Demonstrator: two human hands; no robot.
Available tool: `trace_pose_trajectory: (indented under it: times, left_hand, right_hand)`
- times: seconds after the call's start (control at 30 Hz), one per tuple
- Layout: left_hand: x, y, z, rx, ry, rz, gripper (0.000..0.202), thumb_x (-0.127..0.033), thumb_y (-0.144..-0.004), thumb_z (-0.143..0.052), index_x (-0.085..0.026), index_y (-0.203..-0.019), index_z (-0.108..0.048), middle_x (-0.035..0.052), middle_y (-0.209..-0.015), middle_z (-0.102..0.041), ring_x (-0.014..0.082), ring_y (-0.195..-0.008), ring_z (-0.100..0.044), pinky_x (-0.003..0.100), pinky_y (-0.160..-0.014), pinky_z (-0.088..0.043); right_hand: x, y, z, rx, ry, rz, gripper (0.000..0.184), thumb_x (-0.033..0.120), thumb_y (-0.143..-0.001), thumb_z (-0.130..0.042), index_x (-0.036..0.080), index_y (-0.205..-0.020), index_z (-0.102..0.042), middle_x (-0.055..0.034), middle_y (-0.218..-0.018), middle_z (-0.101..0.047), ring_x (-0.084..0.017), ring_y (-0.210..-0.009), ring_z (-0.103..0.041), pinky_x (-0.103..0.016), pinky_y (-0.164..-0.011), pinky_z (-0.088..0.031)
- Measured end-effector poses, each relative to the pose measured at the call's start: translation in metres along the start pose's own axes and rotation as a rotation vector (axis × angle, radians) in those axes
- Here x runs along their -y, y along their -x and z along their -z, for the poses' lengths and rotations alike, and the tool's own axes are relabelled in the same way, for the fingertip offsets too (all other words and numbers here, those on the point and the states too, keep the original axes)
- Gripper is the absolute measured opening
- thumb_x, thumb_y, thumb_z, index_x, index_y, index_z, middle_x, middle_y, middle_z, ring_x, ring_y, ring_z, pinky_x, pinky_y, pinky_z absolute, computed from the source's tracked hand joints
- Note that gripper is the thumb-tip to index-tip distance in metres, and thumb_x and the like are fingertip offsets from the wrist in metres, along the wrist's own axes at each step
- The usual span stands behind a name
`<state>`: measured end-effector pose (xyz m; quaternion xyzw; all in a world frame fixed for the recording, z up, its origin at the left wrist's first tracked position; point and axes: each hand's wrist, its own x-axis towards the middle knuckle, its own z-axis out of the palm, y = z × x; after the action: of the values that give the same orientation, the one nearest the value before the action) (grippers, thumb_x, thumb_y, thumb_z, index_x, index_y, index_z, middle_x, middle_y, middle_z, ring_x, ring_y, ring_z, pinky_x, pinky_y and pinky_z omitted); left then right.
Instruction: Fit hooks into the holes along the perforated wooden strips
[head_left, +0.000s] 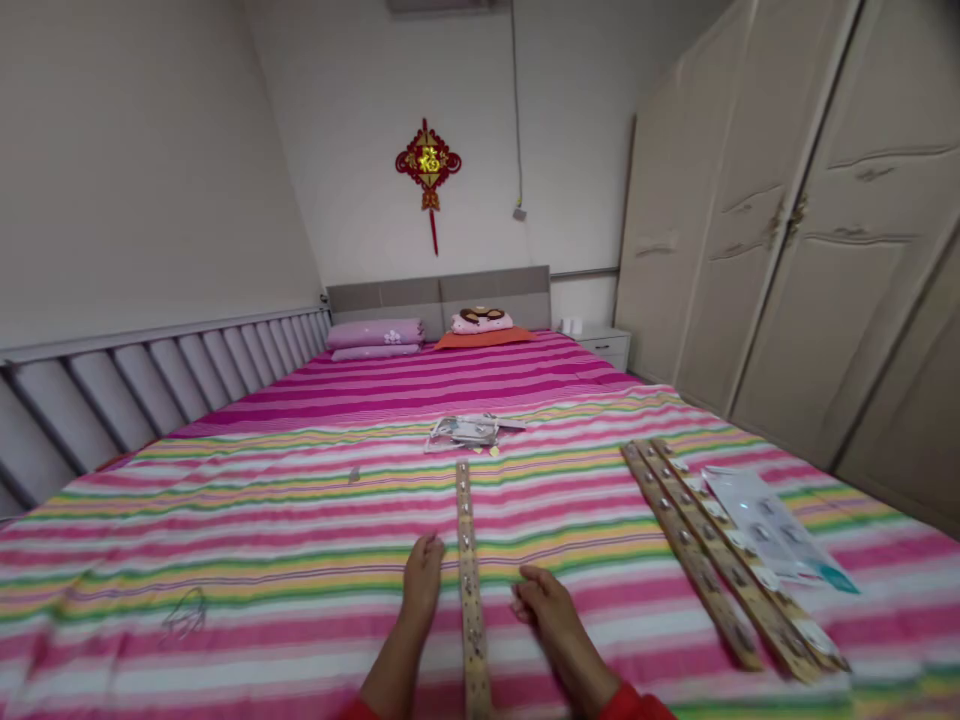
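Observation:
A narrow brown wooden strip point(467, 560) with a row of small metal pieces lies lengthwise in front of me on the striped bedsheet point(300, 610). My left hand point(423, 578) is just left of the strip, apart from it, with its fingers drawn together and nothing visible in them. On the other side, my right hand point(549, 604) is a little away from the strip. Its fingers are loosely bent with a gap between them, and nothing shows in it. Beyond the strip's far end sits a clear plastic packet point(469, 431) with something greyish inside.
Several similar strips point(694, 550) lie side by side at the right, next to a clear plastic package point(776, 525). A thin, loose tangle point(186, 612) rests at left. Folded bedding point(379, 335) is by the headboard point(401, 294); a wardrobe point(712, 220) stands along the right.

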<state>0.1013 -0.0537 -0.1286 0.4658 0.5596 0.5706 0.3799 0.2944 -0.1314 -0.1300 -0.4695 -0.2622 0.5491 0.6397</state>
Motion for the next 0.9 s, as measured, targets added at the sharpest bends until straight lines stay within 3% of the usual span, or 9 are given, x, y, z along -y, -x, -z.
trace_pose_trajectory:
  times: [0.13,0.3,0.4,0.47,0.6,0.9]
  left_hand:
    - [0.005,0.016,0.008,0.062,0.050,0.034,0.048,-0.057,-0.059,-0.068,-0.015,-0.084,-0.067,0.0066,-0.077,-0.069,0.0247,-0.079,-0.066,0.038,-0.077,-0.051]
    - [-0.005,0.025,0.010,0.068,0.137,0.121,0.051,-0.060,-0.053,-0.071,-0.014,-0.074,-0.066,0.0049,-0.067,-0.067,0.0216,-0.072,-0.066,0.036,-0.073,-0.052]
    - [-0.012,0.033,0.011,0.019,0.204,0.112,0.048,-0.054,-0.055,-0.073,-0.015,-0.081,-0.067,0.0057,-0.072,-0.069,0.0196,-0.073,-0.067,0.035,-0.075,-0.053]
    - [-0.014,0.040,0.013,0.000,0.240,0.079,0.047,-0.052,-0.057,-0.073,-0.015,-0.085,-0.068,0.0062,-0.075,-0.070,0.0185,-0.073,-0.067,0.034,-0.074,-0.053]
    - [-0.014,0.048,0.014,-0.027,0.258,0.003,0.050,-0.056,-0.060,-0.071,-0.013,-0.086,-0.067,0.0059,-0.072,-0.069,0.0169,-0.068,-0.065,0.031,-0.066,-0.053]
    - [-0.016,0.046,0.013,-0.036,0.247,0.014,0.057,-0.063,-0.053,-0.071,-0.013,-0.080,-0.067,0.0058,-0.069,-0.067,0.0162,-0.063,-0.062,0.030,-0.062,-0.051]
  right_hand:
    - [0.002,0.040,0.020,0.078,0.120,0.001,0.030,0.041,-0.056,-0.074,0.019,-0.069,-0.059,0.0046,-0.046,-0.055,-0.011,-0.033,-0.049,-0.022,-0.034,-0.031]
    - [-0.019,0.084,0.012,0.091,0.241,0.069,0.034,0.049,-0.064,-0.068,0.020,-0.055,-0.052,0.0067,-0.043,-0.048,-0.007,-0.031,-0.041,-0.020,-0.032,-0.027]
    - [-0.040,0.108,0.005,0.089,0.221,-0.078,0.037,0.053,-0.064,-0.068,0.020,-0.055,-0.054,0.0052,-0.045,-0.051,-0.007,-0.030,-0.042,-0.020,-0.030,-0.026]
    - [-0.049,0.121,0.002,0.167,0.146,-0.234,0.036,0.052,-0.063,-0.070,0.018,-0.064,-0.061,0.0014,-0.054,-0.060,-0.010,-0.035,-0.050,-0.019,-0.030,-0.030]
    - [-0.050,0.133,-0.002,0.332,-0.026,-0.327,0.043,0.038,-0.055,-0.083,0.018,-0.091,-0.070,-0.0020,-0.076,-0.068,-0.013,-0.054,-0.063,-0.018,-0.042,-0.043]
    - [-0.058,0.128,-0.006,0.358,-0.166,-0.315,0.041,0.036,-0.053,-0.086,0.017,-0.087,-0.073,-0.0031,-0.078,-0.069,-0.015,-0.059,-0.065,-0.022,-0.048,-0.045]
